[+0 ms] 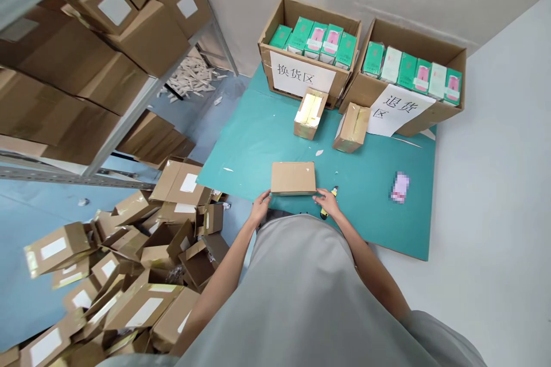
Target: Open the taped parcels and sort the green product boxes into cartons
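A closed brown cardboard box (293,178) lies near the front edge of the green table, its plain face up. My left hand (260,206) grips it at the near left corner. At the near right corner, the fingers of my right hand (327,202) press against the same box, so it is held between both hands. A yellow and black utility knife (323,214) rests on the table under and beside my right hand, which hides part of it.
Two open cartons with paper signs, a left carton (266,71) and a right carton (413,125), hold green product boxes at the back. Before them stand two taped parcels (310,113) (352,128). A blurred pink item (400,187) lies right. Opened boxes (142,275) pile up left, below shelving (124,120).
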A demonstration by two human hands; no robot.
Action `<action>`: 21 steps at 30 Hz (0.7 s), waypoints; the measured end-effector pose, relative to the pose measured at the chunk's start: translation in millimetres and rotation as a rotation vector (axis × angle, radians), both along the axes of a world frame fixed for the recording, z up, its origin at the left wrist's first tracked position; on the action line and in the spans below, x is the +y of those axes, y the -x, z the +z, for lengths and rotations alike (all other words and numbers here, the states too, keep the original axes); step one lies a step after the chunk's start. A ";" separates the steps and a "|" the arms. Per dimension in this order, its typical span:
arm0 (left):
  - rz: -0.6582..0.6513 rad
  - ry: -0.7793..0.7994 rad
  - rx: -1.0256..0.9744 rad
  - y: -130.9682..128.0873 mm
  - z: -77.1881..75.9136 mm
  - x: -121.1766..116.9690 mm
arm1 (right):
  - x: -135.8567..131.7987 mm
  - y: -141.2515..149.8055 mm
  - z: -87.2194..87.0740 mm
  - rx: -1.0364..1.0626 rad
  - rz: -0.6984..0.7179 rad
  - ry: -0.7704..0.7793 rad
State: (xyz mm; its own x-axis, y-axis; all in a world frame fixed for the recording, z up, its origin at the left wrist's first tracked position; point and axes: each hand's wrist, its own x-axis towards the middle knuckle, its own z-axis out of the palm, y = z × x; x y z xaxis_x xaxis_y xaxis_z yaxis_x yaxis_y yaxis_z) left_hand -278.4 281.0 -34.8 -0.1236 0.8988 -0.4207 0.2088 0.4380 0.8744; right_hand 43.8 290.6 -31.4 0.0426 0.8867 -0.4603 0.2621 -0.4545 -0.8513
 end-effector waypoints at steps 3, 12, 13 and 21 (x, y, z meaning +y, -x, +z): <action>0.032 -0.054 0.006 -2.5 13.9 14.8 | 14.4 -2.7 10.0 -0.038 -0.051 -0.097; 0.029 -0.208 0.086 5.4 45.5 55.7 | 27.7 2.9 31.5 -0.105 -0.101 -0.124; 0.031 -0.177 0.103 6.5 43.6 57.2 | 26.6 4.7 30.4 -0.111 -0.092 -0.101; 0.067 0.035 0.003 21.7 23.8 61.9 | 22.8 -2.3 18.8 -0.099 -0.014 -0.017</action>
State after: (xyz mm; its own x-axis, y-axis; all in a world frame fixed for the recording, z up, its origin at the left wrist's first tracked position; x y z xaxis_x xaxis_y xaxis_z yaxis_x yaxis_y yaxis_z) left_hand -300.1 342.9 -11.0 -0.1846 0.8729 -0.4515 0.1809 0.4818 0.8574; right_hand 46.1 313.4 -12.6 0.0998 0.8936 -0.4377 0.3394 -0.4441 -0.8292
